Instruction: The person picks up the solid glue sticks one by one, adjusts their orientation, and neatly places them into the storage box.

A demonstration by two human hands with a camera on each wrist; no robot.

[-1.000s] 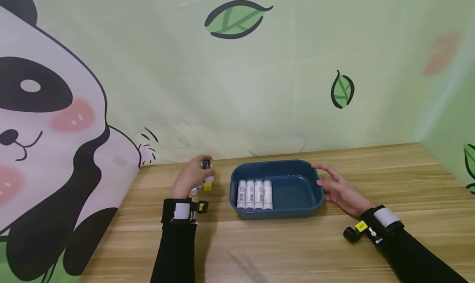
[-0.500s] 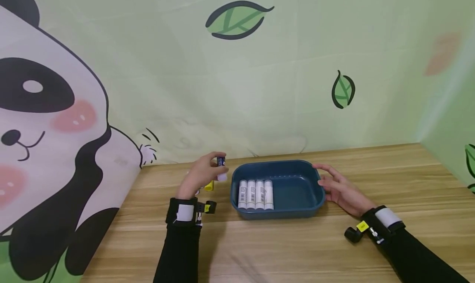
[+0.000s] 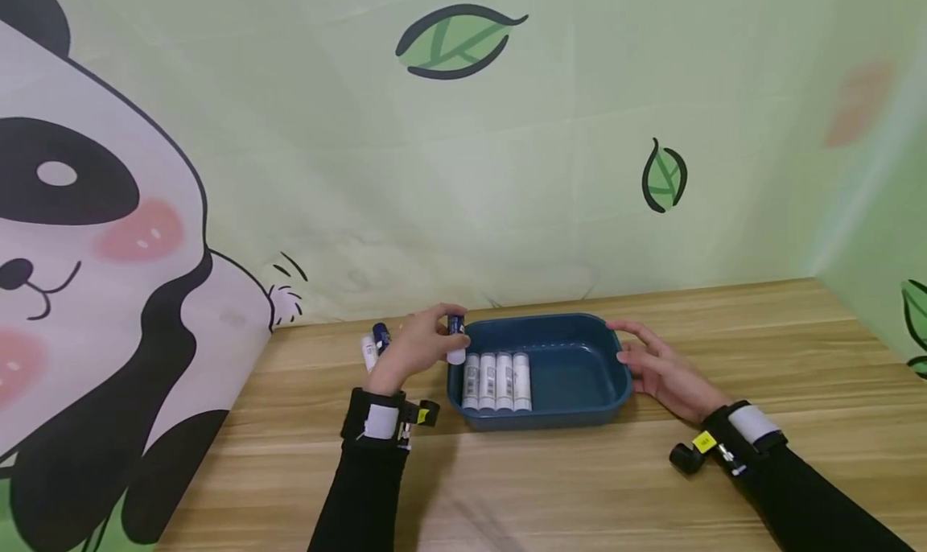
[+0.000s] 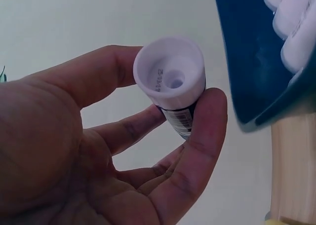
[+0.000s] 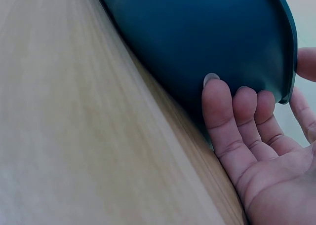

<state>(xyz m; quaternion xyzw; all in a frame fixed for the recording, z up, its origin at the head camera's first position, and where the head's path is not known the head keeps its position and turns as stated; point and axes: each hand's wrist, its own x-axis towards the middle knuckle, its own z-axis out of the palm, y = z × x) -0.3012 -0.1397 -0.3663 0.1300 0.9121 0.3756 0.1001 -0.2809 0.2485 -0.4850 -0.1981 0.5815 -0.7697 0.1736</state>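
Here's the left hand (image 3: 418,344), pinching a navy-and-white tube (image 3: 456,352) by the blue tray's (image 3: 539,421) left rim; the right hand (image 3: 668,377) rests loose fingers against the opposite end. A light pinch, good rim clearance and gentle steadying look wise.

A light-brown wood-grain table (image 3: 550,484) held a rectangular dark-blue plastic bin (image 3: 572,381).
The bin stood flat near its far edge; leftward, a slim white cylindrical tube (image 3: 369,351) lay close beside a dark-blue cylindrical tube (image 3: 381,336), partly hidden.
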